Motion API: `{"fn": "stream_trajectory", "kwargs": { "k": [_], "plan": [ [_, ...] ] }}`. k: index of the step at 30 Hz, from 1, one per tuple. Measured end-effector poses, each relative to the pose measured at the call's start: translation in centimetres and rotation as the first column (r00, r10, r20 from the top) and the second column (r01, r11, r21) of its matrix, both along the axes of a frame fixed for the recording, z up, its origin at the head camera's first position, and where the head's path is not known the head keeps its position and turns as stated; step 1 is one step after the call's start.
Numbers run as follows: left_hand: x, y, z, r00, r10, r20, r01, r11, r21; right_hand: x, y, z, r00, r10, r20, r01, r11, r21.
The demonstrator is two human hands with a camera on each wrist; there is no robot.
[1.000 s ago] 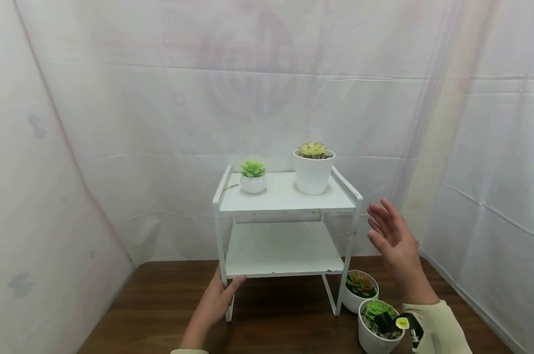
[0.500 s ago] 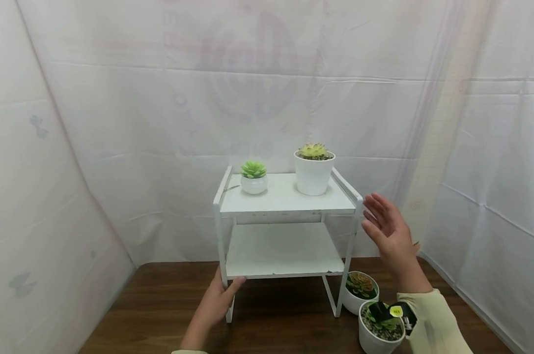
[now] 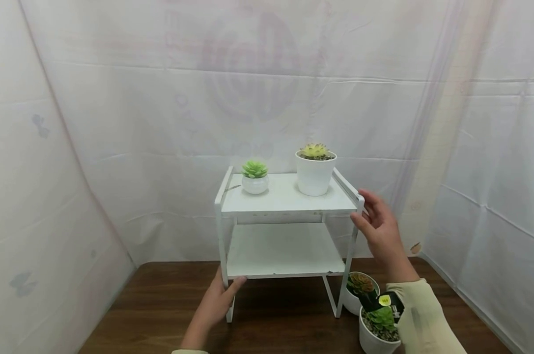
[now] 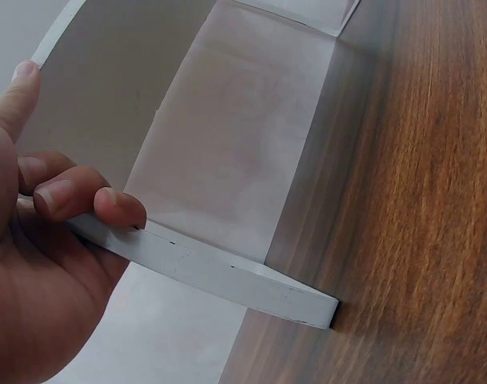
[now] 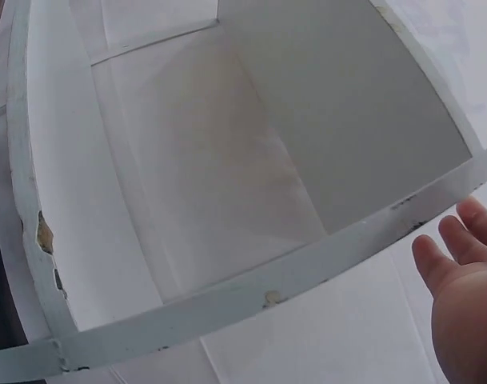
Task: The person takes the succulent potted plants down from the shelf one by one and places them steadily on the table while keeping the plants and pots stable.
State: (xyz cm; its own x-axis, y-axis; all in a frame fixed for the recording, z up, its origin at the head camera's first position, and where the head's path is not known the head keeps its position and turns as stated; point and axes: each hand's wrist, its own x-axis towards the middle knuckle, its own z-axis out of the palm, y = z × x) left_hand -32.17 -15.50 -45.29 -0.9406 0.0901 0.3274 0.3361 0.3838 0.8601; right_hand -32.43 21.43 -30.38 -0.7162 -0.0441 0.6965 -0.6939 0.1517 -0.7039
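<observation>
Low down, left hand (image 3: 211,300): curled firmly round the left front leg (image 3: 221,241) of the white two-tier shelf (image 3: 284,248), with the thumb laid against the lower board's front edge.
Right hand (image 3: 379,228): raised at the top right front corner, thumb and loosely bent fingers parted about the right front post (image 3: 352,236) – whether the post is actually touched cannot quite be told, as the hand is cut off at the edge of the right wrist view.
White shelf: stood upright on the table, between the two hands; chipped paint (image 5: 45,232) is shown on its frame.
Step in hand: the shelf, it is judged, is secured on one side while a hold is sought on the other.
Next move: a closing of the right fingers on the post is called for, then even handling – a tilt could send the top pots sliding.
Top board: a small pot with a green succulent (image 3: 255,184) is set left, a taller pot with a yellowish succulent (image 3: 315,177) right.
Right front foot: a reddish succulent pot (image 3: 351,302) is placed just beside it, a green succulent pot (image 3: 376,339) nearer, partly hidden by the sleeve (image 3: 426,309).
Table (image 3: 143,305): dark, wood-grained.
Room: enclosed by creased white sheeting (image 3: 249,98), faintly printed.
</observation>
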Motion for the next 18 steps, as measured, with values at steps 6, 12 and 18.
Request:
{"fn": "stream_trajectory", "kwargs": {
  "k": [6, 12, 18],
  "plan": [
    [-0.1, 0.0, 0.0, 1.000, -0.001, 0.005, 0.001, 1.000, -0.002, -0.2, -0.6, 0.1, 0.998, -0.060, 0.031, 0.059, 0.997, 0.041],
    [-0.1, 0.1, -0.1, 1.000, 0.011, 0.006, -0.011, 1.000, -0.008, -0.4, -0.9, 0.4, 0.996, -0.082, 0.039, 0.080, 0.995, 0.056],
    [-0.1, 0.0, -0.1, 1.000, 0.013, 0.008, -0.013, 1.000, -0.014, -0.4, -1.4, 0.6, 0.990, -0.109, 0.093, 0.104, 0.993, 0.056]
  ]
}}
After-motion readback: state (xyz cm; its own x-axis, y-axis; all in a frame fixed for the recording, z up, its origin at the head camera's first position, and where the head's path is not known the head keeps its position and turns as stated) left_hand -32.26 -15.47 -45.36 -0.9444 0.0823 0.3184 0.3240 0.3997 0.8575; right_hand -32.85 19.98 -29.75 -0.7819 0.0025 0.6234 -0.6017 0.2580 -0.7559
